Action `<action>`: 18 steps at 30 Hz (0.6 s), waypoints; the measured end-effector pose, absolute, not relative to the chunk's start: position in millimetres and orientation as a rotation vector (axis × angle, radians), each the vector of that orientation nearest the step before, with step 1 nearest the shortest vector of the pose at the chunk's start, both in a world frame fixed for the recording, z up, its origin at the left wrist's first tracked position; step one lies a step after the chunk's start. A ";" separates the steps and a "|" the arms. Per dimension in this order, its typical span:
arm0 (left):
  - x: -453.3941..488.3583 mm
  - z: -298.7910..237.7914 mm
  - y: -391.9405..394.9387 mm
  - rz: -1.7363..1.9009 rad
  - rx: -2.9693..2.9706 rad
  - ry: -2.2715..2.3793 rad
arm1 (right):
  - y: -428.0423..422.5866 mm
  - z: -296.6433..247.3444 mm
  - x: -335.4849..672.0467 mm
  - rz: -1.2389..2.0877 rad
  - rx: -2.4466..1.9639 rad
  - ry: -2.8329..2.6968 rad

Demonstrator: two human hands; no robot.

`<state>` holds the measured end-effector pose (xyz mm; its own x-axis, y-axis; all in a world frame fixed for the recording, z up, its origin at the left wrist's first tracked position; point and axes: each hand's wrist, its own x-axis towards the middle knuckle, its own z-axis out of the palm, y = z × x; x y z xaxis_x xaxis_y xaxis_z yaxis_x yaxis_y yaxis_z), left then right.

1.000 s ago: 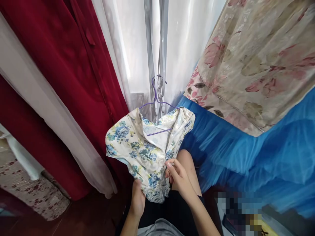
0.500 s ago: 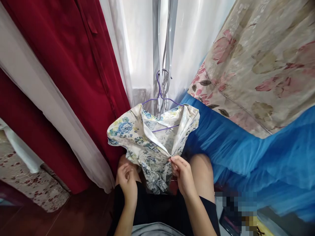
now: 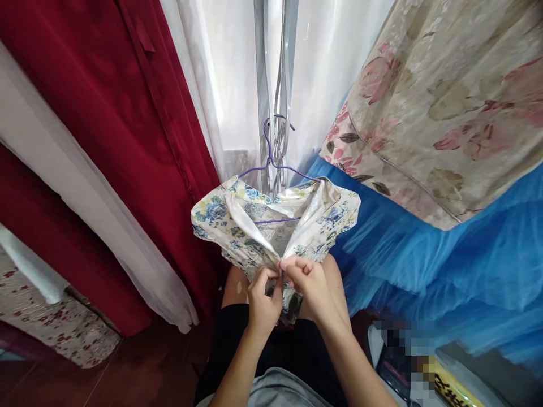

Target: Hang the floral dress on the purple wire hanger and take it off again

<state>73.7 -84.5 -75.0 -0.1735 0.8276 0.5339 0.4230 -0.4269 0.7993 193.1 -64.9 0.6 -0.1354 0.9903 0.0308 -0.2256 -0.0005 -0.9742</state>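
Both hands are together just above the person's knees. The left hand (image 3: 263,299) and the right hand (image 3: 311,285) each pinch one front edge of the floral blouse (image 3: 220,217) where the two edges meet; closing that front well seems to call for keeping the edges level and pulling only lightly, so the cloth does not slide off the ends of the purple hanger (image 3: 271,164). The blouse lies directly beyond the fingertips, its lower front in their grip, its shoulders draped over the hanger's two ends, and the hook is caught on the metal stand (image 3: 278,85) before the white curtain (image 3: 229,85).
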 end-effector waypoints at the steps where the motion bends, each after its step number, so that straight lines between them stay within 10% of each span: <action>1: 72.0 -73.8 -86.4 1.617 1.765 1.435 | -54.7 12.2 192.1 1.375 -0.938 -1.153; 18: 46.7 -48.0 -79.3 1.473 1.868 1.352 | 4.5 92.9 175.8 1.153 -0.655 -1.284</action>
<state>46.7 -79.3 -48.0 -0.0248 0.8597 0.5102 0.4349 -0.4502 0.7798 175.8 4.5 92.9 -0.1114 0.9152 0.3873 -0.2872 0.3434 -0.8942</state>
